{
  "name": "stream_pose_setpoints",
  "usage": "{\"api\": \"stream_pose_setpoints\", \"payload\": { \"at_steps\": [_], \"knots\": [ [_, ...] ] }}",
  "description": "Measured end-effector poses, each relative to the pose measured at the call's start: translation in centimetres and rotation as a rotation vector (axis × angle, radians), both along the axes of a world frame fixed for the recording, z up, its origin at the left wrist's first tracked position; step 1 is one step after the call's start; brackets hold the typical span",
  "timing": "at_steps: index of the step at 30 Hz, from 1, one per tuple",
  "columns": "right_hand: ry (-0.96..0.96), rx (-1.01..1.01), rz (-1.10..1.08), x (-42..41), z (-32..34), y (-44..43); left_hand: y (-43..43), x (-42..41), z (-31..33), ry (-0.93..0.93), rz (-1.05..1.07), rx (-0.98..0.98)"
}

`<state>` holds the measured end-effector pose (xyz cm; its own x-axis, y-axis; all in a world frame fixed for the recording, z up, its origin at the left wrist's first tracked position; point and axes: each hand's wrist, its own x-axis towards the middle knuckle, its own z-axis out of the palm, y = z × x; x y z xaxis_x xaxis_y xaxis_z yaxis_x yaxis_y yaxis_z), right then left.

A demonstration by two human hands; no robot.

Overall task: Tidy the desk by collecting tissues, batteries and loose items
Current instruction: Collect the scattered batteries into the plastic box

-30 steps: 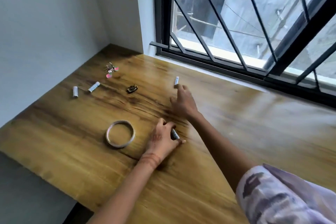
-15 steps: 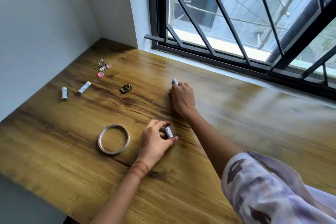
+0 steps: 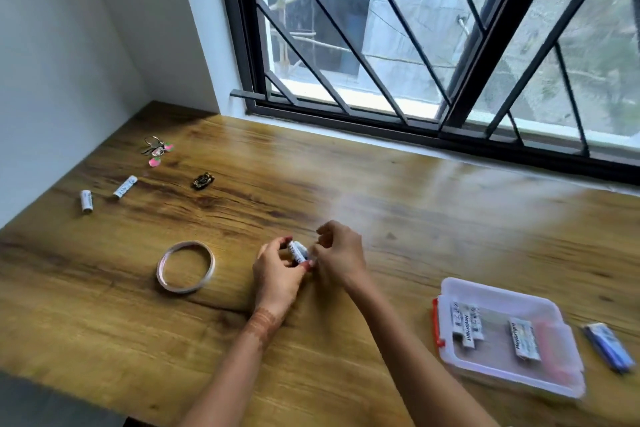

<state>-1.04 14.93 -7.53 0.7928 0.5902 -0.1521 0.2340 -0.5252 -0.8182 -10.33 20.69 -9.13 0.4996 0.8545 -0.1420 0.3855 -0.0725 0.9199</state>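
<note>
The left hand (image 3: 277, 274) pinches a white battery (image 3: 298, 251) in its grip, just above the middle of the table (image 3: 415, 218). The right hand (image 3: 341, 253) curls against the same battery, and blur hides whether its grip holds it. 2 loose batteries (image 3: 86, 200) lie near the left edge. A tape ring (image 3: 185, 267) lies just left of the hands, and a clear plastic box (image 3: 498, 289) sits toward the front right corner.

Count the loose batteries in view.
3: the far-left battery and the angled battery lie on the desk; the held battery sits in the left hand. Fingers may hide another.
</note>
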Motion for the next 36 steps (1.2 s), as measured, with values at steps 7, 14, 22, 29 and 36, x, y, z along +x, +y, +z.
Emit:
{"api": "stream_pose_setpoints", "payload": {
  "at_steps": [7, 14, 22, 29, 36],
  "knots": [
    [0.075, 0.024, 0.025, -4.4, 0.4, -1.9, -1.9, -1.8, -0.2, -0.031, 0.006, -0.153],
    [0.351, 0.068, -0.063, -5.3, 1.6, -6.6, -6.2, -3.0, 1.7, -0.146, -0.101, -0.241],
    [0.367, 0.213, -0.118, -3.4, 5.5, -14.7, -12.6, -0.8, 5.6, -0.303, -0.314, -0.361],
    [0.411, 0.273, -0.277, -0.9, 6.6, -20.7, -17.6, 3.9, 5.5, -0.264, -0.435, -0.422],
    [0.397, 0.137, -0.341, 3.3, 5.2, -23.9, -20.0, 8.2, 4.5, -0.031, -0.638, -0.436]
  ]
}}
